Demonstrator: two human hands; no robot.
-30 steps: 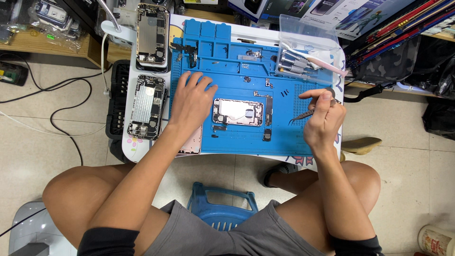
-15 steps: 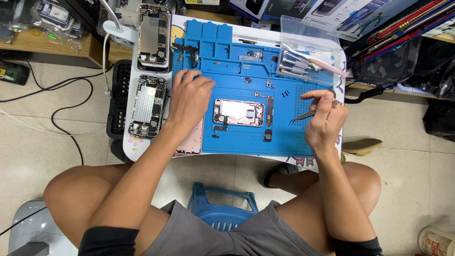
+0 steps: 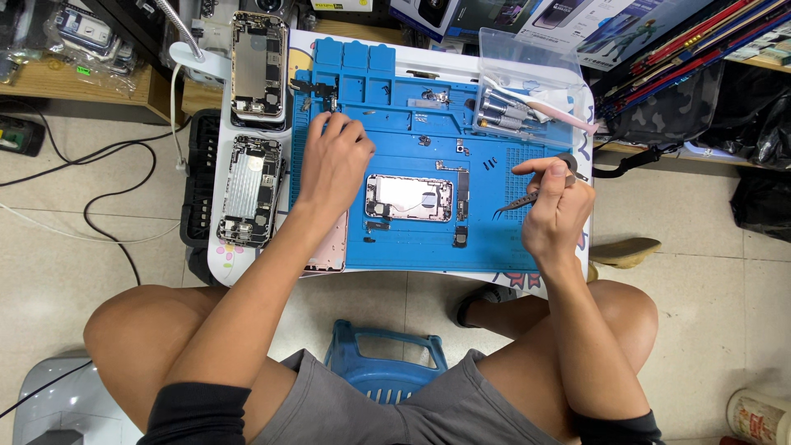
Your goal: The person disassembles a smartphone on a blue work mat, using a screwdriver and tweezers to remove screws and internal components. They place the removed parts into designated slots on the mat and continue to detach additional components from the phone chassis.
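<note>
- Two hands are seen over the blue repair mat; the opened phone housing lies at its middle, between them and untouched.
- Fine tweezers are pinched in the right hand, tips pointing towards the housing.
- The left hand is curled knuckles-up over small parts at the mat's upper left — whether anything is gripped cannot be told.
- Loose screws and brackets could be scattered by a careless sweep of either wrist.

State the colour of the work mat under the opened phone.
Blue, seen best in the head view: the work mat beneath the opened phone.
</note>
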